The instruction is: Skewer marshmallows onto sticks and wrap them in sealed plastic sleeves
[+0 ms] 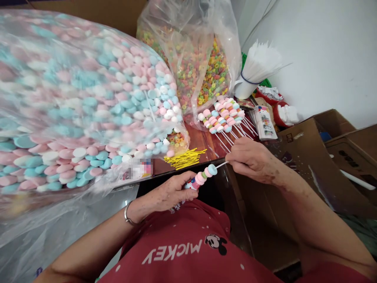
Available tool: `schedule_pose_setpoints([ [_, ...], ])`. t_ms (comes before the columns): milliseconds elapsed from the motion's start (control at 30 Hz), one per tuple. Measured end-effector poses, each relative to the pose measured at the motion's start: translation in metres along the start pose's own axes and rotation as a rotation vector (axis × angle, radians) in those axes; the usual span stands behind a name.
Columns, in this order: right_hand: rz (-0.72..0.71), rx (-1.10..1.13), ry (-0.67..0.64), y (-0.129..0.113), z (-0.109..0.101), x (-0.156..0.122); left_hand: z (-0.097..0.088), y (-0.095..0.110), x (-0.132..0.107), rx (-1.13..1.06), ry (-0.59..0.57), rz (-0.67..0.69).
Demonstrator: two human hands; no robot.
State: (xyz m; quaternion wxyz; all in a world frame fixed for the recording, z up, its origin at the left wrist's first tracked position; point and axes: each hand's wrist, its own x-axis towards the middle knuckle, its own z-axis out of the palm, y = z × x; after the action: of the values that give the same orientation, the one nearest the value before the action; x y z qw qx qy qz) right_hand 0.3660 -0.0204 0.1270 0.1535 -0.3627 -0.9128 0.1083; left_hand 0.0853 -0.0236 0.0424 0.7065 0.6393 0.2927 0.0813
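Note:
My right hand point(253, 160) pinches the white stick of a candy skewer point(203, 175), which carries blue, pink and green pieces. The far end of the skewer sits in the mouth of a small printed plastic bag point(192, 184). My left hand point(173, 188) is closed round that bag, thumb on top, hiding most of it. On the table just beyond my hands, several finished skewers point(225, 114) lie in a pile, their sticks pointing towards me. A bundle of yellow twist ties point(187, 158) lies in front of the left hand.
A huge clear bag of pink, white and blue marshmallows point(88, 118) fills the left. Behind stands a bag of coloured candy rings point(203, 70). Right of it are a white mug of sticks point(244, 88), a stack of printed bags point(265, 124), red bowls point(277, 114) and cardboard boxes point(312, 149).

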Motion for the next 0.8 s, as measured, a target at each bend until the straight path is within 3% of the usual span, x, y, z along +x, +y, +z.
schedule_pose_setpoints([
  [133,-0.068,0.08,-0.132,0.003,0.007,0.015,0.005,0.001,0.008,-0.102,0.012,0.037],
  [267,-0.057,0.153,-0.179,0.005,0.016,0.025,0.01,0.0,0.012,-0.125,0.043,0.07],
  [400,-0.011,0.195,-0.225,0.009,0.009,0.025,0.011,-0.003,0.0,-0.246,0.048,-0.024],
  [500,0.014,0.219,-0.265,0.011,0.004,0.024,0.01,-0.007,-0.01,-0.069,0.005,-0.167],
  [567,0.05,0.222,-0.304,0.009,0.004,0.025,0.011,-0.01,-0.012,0.004,-0.006,-0.189],
  [700,0.204,0.213,-0.416,-0.005,0.005,0.036,0.014,-0.013,-0.006,0.131,0.057,-0.088],
  [800,0.229,0.297,-0.519,-0.017,0.008,0.045,0.015,-0.015,-0.001,0.252,0.128,0.024],
])
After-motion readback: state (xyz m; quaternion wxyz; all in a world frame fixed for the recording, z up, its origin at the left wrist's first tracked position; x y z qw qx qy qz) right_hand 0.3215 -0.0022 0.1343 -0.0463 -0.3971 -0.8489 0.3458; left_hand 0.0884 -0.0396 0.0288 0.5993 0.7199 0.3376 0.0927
